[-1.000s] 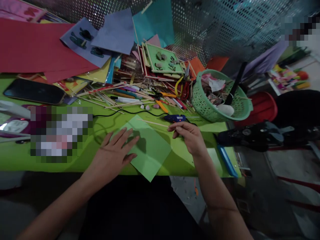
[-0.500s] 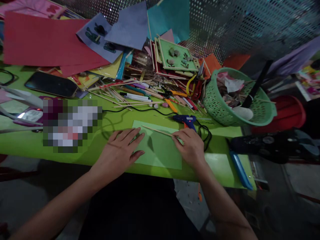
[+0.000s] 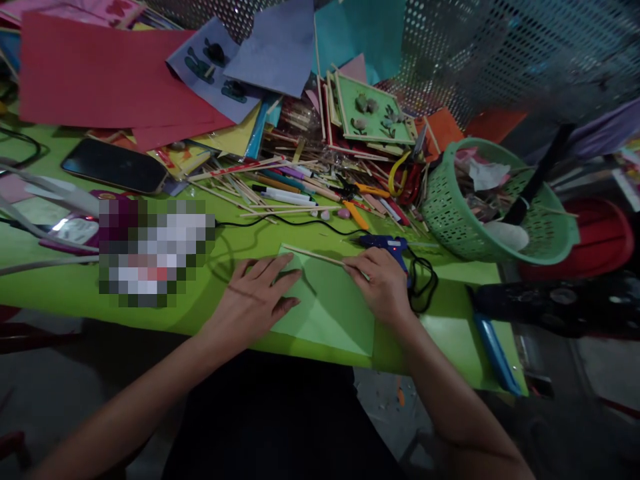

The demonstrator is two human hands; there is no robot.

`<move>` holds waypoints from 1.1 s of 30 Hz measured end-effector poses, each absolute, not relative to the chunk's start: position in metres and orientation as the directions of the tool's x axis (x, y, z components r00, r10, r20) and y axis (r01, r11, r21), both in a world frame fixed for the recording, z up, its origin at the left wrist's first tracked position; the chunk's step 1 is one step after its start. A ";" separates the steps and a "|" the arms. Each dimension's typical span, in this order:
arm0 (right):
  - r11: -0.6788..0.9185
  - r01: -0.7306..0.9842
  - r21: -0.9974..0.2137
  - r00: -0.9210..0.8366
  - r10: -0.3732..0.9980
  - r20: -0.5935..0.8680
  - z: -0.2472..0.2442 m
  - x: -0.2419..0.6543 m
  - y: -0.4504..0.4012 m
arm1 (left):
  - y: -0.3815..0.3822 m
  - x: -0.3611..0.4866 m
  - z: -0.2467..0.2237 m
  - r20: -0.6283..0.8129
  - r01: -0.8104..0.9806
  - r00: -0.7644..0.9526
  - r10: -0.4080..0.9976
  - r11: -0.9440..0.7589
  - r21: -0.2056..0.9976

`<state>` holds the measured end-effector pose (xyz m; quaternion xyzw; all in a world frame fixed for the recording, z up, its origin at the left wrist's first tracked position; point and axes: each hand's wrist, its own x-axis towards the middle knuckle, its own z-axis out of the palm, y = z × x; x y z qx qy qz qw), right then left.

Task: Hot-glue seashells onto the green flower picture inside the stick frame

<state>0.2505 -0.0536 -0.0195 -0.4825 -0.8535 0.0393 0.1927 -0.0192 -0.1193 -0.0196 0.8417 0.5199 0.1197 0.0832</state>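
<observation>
A sheet of light green paper (image 3: 330,313) lies at the table's near edge. Along its far edge runs a thin wooden stick (image 3: 315,255), its right end pinched between the thumb and fingers of my right hand (image 3: 379,283). My left hand (image 3: 255,297) rests flat over the paper's left side, fingers spread, fingertips close to the stick's left end. Just beyond my right hand lies a blue hot glue gun (image 3: 385,243), partly hidden by that hand, with its black cord looped to the right.
Pens, sticks and orange-handled pliers (image 3: 357,212) clutter the table's middle. A green basket (image 3: 450,213) of scraps stands right. Behind are red paper (image 3: 100,80) and a framed green picture with pebbles (image 3: 345,110). A phone (image 3: 115,165) and a blurred-out object (image 3: 160,253) lie left.
The stick has come to lie along the paper's far edge, still in my right hand. The paper has turned slightly, its right side nearer me. The whole view has shifted a little.
</observation>
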 end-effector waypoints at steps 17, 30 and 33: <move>0.516 0.827 -0.225 -0.464 0.851 0.245 -0.025 0.246 -0.051 | -0.110 -0.018 -0.015 0.076 0.861 0.463 0.883 -0.468 0.201; 0.305 0.848 -0.433 -0.155 0.925 0.347 -0.004 0.290 -0.064 | -0.103 -0.018 -0.025 0.047 0.875 0.432 0.901 -0.431 0.220; 0.339 0.840 -0.424 -0.215 0.925 0.312 -0.008 0.290 -0.064 | -0.103 -0.016 -0.023 0.020 0.888 0.424 0.906 -0.419 0.191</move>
